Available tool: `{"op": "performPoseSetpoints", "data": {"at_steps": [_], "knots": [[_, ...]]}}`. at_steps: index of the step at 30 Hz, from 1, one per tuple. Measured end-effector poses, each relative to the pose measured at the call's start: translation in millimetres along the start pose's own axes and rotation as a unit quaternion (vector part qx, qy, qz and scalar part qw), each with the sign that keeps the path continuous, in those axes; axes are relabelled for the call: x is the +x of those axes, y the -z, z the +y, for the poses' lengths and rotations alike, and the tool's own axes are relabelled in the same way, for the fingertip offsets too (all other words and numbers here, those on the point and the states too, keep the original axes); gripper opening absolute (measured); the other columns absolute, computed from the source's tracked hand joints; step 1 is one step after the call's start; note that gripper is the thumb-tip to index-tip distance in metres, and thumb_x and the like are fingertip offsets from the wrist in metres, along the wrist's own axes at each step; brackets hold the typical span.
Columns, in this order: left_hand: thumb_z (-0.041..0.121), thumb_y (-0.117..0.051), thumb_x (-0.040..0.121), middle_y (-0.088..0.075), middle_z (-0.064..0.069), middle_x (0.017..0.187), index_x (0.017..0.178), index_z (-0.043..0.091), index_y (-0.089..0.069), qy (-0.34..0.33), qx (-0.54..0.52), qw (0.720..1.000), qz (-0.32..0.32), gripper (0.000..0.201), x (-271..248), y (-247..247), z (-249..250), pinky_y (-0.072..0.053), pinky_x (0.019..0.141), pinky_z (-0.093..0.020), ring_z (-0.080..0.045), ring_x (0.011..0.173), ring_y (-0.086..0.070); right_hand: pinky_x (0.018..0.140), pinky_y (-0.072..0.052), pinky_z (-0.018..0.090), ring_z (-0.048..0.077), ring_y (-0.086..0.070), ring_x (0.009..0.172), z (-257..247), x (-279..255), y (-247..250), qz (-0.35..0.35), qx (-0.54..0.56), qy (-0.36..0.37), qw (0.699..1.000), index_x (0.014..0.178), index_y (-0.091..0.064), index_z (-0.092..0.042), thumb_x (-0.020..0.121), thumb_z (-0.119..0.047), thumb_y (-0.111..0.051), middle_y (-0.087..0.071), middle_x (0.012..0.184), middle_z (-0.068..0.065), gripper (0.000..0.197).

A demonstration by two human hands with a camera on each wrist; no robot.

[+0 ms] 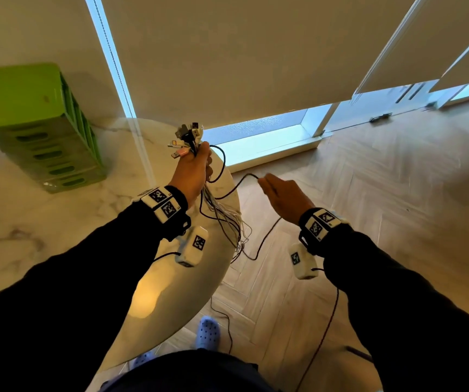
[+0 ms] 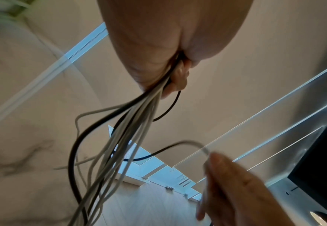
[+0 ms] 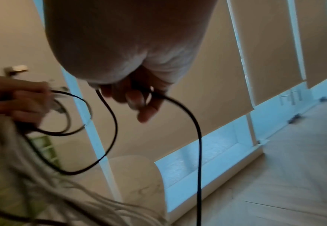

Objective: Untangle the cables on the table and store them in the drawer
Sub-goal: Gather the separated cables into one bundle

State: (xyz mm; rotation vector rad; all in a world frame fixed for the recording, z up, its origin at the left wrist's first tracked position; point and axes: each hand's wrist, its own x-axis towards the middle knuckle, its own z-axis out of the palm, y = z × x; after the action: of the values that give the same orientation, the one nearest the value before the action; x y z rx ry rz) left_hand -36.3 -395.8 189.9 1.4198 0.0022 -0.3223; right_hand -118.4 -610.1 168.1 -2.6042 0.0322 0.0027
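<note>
My left hand (image 1: 196, 168) grips a bundle of white and black cables (image 1: 222, 219) above the table's right edge. Several USB plugs (image 1: 186, 138) stick up out of the fist, and the cords (image 2: 120, 137) hang down from it toward the table. My right hand (image 1: 280, 192) is to the right, over the floor, and pinches one black cable (image 1: 239, 185) that runs from the left fist and drops below the hand (image 3: 198, 152). In the right wrist view its fingers (image 3: 139, 97) curl round that cable.
A green drawer unit (image 1: 38, 125) stands at the back left of the marble table (image 1: 58, 216). Wood floor (image 1: 383, 179) lies to the right, with windows and roller blinds (image 1: 256, 52) behind. My blue shoes (image 1: 208, 332) are below the table edge.
</note>
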Motion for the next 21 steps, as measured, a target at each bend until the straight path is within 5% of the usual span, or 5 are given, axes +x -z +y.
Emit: {"op": "performPoseSetpoints", "data": {"at_steps": [3, 5, 9, 13, 21], "knots": [[0.027, -0.037, 0.109, -0.027, 0.008, 0.059, 0.076, 0.021, -0.04, -0.002, -0.023, 1.0, -0.012, 0.033, -1.0, 3.7, 1.1, -0.023, 0.058, -0.03, -0.011, 0.054, -0.019, 0.084, -0.048, 0.034, 0.031, -0.064, 0.103, 35.7, -8.7, -2.7, -0.239, -0.161, -0.121, 0.95, 0.114, -0.059, -0.012, 0.103, -0.027, -0.046, -0.067, 0.104, 0.009, 0.022], [0.026, -0.037, 0.109, -0.028, 0.008, 0.06, 0.077, 0.021, -0.039, -0.003, -0.044, 0.999, -0.019, 0.032, -2.4, 3.2, 3.6, -0.024, 0.058, -0.029, -0.011, 0.054, -0.019, 0.099, -0.043, 0.037, 0.029, -0.054, 0.123, 47.2, -12.5, -9.6, -0.294, -0.208, -0.174, 0.916, 0.134, -0.049, -0.016, 0.101, -0.037, -0.048, -0.058, 0.134, 0.011, 0.039], [0.024, -0.038, 0.108, -0.033, 0.008, 0.06, 0.079, 0.021, -0.038, 0.003, -0.072, 0.997, -0.019, 0.029, -2.9, -2.4, 6.3, -0.027, 0.057, -0.028, -0.012, 0.054, -0.023, 0.103, -0.045, 0.041, 0.024, -0.053, 0.127, 24.0, -1.5, -23.4, -0.149, 0.006, -0.083, 0.985, 0.141, -0.044, -0.02, 0.098, -0.04, -0.055, -0.052, 0.142, 0.008, 0.048], [0.022, -0.04, 0.107, -0.036, 0.005, 0.058, 0.078, 0.019, -0.04, 0.026, -0.1, 0.994, -0.035, 0.03, -5.9, -7.0, 9.4, -0.027, 0.054, -0.026, -0.011, 0.051, -0.028, 0.101, -0.045, 0.034, 0.017, -0.05, 0.128, -39.6, 20.5, -29.3, -0.038, 0.185, 0.022, 0.982, 0.147, -0.033, -0.02, 0.099, -0.038, -0.054, -0.047, 0.146, 0.004, 0.055], [0.024, -0.045, 0.105, -0.042, 0.004, 0.064, 0.082, 0.02, -0.051, 0.038, -0.107, 0.994, 0.002, 0.024, -0.6, 15.7, 6.1, -0.034, 0.059, -0.026, -0.012, 0.06, -0.039, 0.079, -0.056, 0.04, 0.015, -0.066, 0.066, -76.4, 42.1, -5.4, 0.064, 0.242, 0.077, 0.965, 0.094, -0.057, -0.012, 0.105, -0.027, -0.043, -0.065, 0.065, 0.003, 0.024]]}}
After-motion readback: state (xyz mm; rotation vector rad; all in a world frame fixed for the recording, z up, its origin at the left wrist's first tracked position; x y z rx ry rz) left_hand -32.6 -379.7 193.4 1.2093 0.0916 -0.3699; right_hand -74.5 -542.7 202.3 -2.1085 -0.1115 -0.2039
